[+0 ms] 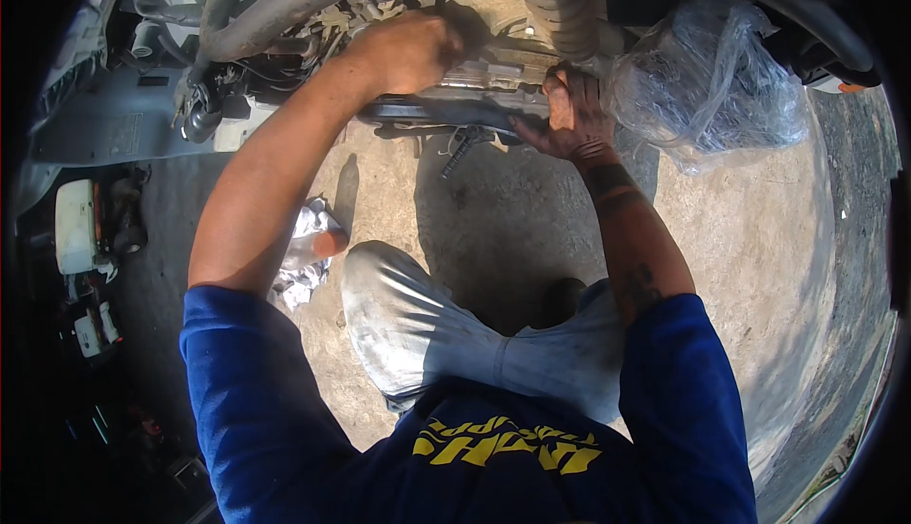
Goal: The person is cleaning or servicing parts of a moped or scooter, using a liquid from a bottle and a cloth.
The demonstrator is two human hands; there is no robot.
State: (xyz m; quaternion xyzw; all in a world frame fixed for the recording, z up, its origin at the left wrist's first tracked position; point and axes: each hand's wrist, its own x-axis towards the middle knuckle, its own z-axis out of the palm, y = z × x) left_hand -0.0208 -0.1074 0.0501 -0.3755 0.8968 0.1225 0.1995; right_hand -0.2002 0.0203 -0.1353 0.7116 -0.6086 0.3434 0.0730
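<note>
A dark metal crossbar (pixel 455 112) runs from side to side in front of me, part of an opened-up vehicle front. My left hand (pixel 408 52) is closed above the bar's left part, beside some tangled wiring. Whatever it grips, if anything, is hidden, and its edge is slightly blurred. At the bar's right end my right hand (pixel 574 118) is wrapped over the edge, thumb on the near side. Between the hands lies a bright metal strip (pixel 493 70). A bracket with a threaded-looking rod (pixel 459 151) hangs below the bar.
A clear plastic-wrapped bundle (pixel 712 87) sits right of my right hand. A thick curved hose (pixel 285 7) arches overhead, with a ribbed duct (pixel 562 7) at centre. Crumpled white paper and a bottle with an orange cap (pixel 329 243) lie by my knee. A grey-blue panel (pixel 114 116) stands left.
</note>
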